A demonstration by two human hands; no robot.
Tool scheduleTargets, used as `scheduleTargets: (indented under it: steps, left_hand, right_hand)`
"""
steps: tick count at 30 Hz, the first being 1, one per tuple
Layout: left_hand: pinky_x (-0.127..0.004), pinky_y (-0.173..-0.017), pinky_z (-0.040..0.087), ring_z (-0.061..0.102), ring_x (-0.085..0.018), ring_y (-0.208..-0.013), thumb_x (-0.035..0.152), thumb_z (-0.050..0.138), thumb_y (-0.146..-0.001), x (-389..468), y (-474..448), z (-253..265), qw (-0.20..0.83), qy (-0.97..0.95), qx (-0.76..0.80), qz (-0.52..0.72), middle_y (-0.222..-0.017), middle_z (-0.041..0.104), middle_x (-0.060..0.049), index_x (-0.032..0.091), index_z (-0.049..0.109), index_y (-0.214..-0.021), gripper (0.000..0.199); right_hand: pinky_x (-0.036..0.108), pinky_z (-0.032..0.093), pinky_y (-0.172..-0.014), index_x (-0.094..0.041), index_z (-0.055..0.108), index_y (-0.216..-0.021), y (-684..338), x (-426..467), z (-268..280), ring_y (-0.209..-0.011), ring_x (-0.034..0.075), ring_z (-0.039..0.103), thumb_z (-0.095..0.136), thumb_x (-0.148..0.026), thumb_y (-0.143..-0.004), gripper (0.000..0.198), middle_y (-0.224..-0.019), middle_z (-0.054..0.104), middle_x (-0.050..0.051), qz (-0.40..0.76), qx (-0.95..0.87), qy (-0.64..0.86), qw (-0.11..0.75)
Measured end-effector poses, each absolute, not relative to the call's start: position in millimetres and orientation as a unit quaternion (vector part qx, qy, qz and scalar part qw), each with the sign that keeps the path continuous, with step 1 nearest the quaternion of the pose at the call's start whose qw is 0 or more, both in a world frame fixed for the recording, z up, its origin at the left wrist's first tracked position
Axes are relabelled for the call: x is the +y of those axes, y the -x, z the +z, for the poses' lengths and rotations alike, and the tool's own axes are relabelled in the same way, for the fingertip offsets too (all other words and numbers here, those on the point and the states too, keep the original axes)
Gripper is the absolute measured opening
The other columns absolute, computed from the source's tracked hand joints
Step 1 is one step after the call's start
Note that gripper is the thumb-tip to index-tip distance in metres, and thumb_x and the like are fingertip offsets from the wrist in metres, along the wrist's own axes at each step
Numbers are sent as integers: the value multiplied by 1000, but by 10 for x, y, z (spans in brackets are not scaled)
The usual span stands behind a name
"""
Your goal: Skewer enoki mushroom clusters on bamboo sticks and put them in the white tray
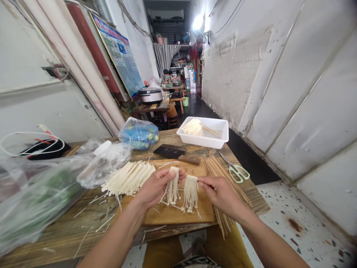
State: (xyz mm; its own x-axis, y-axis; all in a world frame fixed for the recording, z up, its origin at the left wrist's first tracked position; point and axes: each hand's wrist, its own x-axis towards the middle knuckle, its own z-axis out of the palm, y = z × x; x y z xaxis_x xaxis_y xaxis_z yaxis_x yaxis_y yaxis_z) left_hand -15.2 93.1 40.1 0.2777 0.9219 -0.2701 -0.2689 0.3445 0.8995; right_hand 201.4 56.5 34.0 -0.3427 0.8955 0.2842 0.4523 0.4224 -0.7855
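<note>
Over the wooden cutting board (167, 216), my left hand (157, 184) pinches a small flat bunch of enoki mushrooms (173, 188), stems hanging down. Just right of it hangs a second bunch of enoki (191, 193). My right hand (219, 190) has its thumb and fingertips closed at that bunch's upper right edge, apparently on a skewer, mostly hidden. A row of sliced enoki bunches (129, 176) lies at the board's left side. Behind my hands rests a dark cleaver (170, 150) with a wooden handle.
Loose bamboo skewers (223, 178) and green-handled scissors (237, 171) lie on the right. A white tub (205, 140) at the back holds skewered enoki. Plastic bags (36, 204) cover the table's left, with a blue bag (139, 134) behind. Farther off, a person (167, 78) sits.
</note>
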Motion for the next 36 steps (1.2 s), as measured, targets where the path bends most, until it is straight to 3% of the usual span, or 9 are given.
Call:
scheduleTargets:
  steps: [17, 25, 32, 36]
  left_hand:
    - [-27, -68, 50, 64, -18, -68, 37, 79, -63, 867, 173, 400, 679, -435, 426, 411, -74, 73, -6, 14, 75, -88, 34]
    - [-25, -62, 47, 60, -16, -61, 38, 74, -69, 836, 168, 298, 643, -493, 428, 401, -67, 70, -2, 15, 75, -80, 25]
    - [-26, -74, 48, 64, -19, -82, 38, 74, -70, 854, 172, 306, 645, -459, 431, 434, -92, 73, -5, 19, 71, -103, 39]
    - [-31, -91, 44, 63, -23, -97, 39, 71, -72, 929, 400, 270, 497, -526, 515, 460, -104, 72, -7, 20, 74, -98, 32]
  right_hand:
    - [26, 45, -66, -19, 72, -91, -1918, 662, 377, -72, 17, 63, 47, -24, -88, 25, -82, 72, 2, 358, -734, 437, 377]
    - [22, 36, -55, -17, 63, -69, -1785, 722, 413, -58, 12, 52, 46, -24, -86, 25, -62, 59, -1, 371, -739, 415, 380]
    - [20, 35, -53, -17, 57, -65, -1769, 771, 367, -55, 10, 44, 48, -29, -86, 26, -56, 47, -4, 395, -716, 412, 402]
    - [21, 39, -56, -16, 60, -69, -1921, 735, 365, -58, 11, 48, 48, -30, -87, 25, -60, 51, -3, 372, -706, 440, 412]
